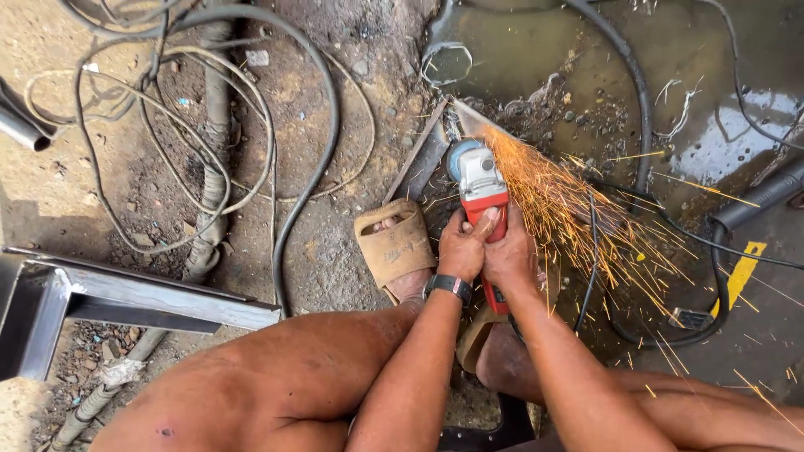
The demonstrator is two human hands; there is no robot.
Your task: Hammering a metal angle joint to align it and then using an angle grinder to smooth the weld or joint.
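A red and grey angle grinder [480, 186] points away from me, its disc against a steel angle bar [429, 155] lying on the dirt. Orange sparks [569, 209] spray off to the right. My left hand [461, 247], with a dark watch on the wrist, grips the red body from the left. My right hand [509, 251] grips it from the right. My left foot in a tan sandal [394, 243] rests on the near end of the bar.
Tangled cables and hoses [209, 142] cover the dirt at left. A steel frame [126, 297] lies at lower left. A muddy puddle [670, 75] fills the upper right, with a dark pipe [762, 197] and black cables [645, 125] nearby.
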